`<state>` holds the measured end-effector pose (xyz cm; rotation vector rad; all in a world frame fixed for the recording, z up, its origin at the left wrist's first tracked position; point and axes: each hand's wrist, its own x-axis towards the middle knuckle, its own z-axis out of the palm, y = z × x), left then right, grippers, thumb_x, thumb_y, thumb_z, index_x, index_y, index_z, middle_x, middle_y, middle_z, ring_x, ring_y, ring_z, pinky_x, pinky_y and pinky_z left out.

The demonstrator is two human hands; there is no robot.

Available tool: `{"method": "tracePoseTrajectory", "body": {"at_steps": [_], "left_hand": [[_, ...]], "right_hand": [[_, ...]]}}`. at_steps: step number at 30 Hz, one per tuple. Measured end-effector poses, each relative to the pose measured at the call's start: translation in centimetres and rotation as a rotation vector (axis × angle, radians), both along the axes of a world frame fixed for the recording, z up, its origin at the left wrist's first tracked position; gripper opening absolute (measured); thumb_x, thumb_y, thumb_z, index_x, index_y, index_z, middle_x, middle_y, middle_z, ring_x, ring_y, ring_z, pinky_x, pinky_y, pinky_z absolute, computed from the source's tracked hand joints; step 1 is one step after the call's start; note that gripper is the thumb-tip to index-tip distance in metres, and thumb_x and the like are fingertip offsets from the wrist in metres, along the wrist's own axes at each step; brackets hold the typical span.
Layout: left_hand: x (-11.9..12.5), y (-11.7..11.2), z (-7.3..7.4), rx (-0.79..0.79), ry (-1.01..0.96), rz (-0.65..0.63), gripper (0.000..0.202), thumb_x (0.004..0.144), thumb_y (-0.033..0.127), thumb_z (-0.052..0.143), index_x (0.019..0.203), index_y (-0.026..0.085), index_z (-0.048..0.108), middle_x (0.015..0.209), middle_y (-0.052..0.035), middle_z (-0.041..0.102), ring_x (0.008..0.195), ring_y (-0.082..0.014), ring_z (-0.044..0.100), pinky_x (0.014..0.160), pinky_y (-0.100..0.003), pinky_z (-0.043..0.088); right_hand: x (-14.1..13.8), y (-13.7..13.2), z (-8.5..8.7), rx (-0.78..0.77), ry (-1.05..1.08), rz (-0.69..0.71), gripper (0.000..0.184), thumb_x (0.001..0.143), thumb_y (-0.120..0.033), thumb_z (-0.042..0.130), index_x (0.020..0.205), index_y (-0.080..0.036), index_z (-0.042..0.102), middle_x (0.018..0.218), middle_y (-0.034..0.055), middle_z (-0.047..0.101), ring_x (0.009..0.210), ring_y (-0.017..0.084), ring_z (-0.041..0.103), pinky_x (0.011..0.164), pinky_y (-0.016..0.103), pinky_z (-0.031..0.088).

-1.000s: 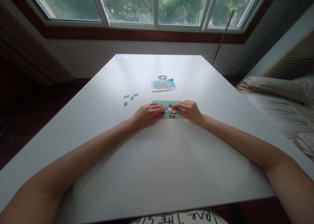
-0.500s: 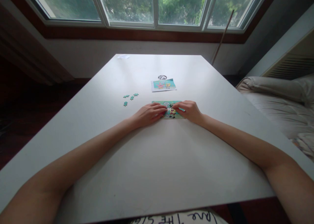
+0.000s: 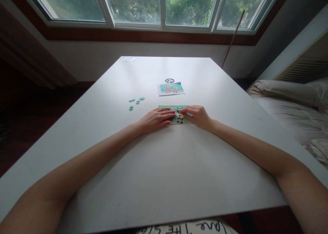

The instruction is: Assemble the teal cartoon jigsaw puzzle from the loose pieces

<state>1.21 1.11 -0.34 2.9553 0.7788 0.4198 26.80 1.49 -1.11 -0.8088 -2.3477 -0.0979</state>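
Note:
A small jigsaw puzzle (image 3: 180,121) with a green border and cartoon figures lies flat on the white table, partly covered by both hands. My left hand (image 3: 156,119) rests over its left side, palm down, fingers stretched out and lying flat. Over the right side, my right hand (image 3: 196,113) has its thumb and fingers closed together, pinching at a small dark-green puzzle piece (image 3: 178,110) near the middle. The fingers hide most of that piece. Several loose teal puzzle pieces (image 3: 137,102) lie to the left, beyond my left hand.
Past the puzzle lies a picture sheet (image 3: 171,89) with cartoon figures, and behind it a round dark-rimmed item (image 3: 169,80). A pale scrap (image 3: 128,59) is at the far left corner of the white table (image 3: 164,172). A cushioned seat (image 3: 287,114) stands at the right.
The fingers of my left hand have straightened and flattened on the puzzle, its thumb moving down to the near edge. My right hand stays almost in place, still pinching.

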Motion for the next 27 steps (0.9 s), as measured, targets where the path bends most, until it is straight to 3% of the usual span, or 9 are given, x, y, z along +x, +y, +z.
{"method": "tracePoseTrajectory", "body": {"at_steps": [9,27], "left_hand": [[0.0,0.09,-0.17,-0.008,-0.044,-0.025,0.04,0.099,0.039,0.035,0.13,0.023,0.054,0.131,-0.0037,0.059,0.125,-0.0211,0.05,0.103,-0.036,0.044],[0.06,0.13,-0.18,-0.034,-0.022,-0.017,0.042,0.099,0.04,0.034,0.135,0.024,0.048,0.136,-0.0036,0.054,0.129,-0.0226,0.045,0.105,-0.038,0.041]], "right_hand": [[0.01,0.02,-0.03,-0.015,0.004,0.003,0.017,0.091,-0.026,0.052,0.089,-0.021,0.069,0.089,0.0021,0.075,0.076,0.014,0.07,0.07,0.022,0.05],[-0.07,-0.09,0.2,-0.034,0.005,0.022,0.018,0.091,-0.025,0.051,0.089,-0.021,0.068,0.088,0.0028,0.075,0.078,0.015,0.07,0.071,0.023,0.051]]}}
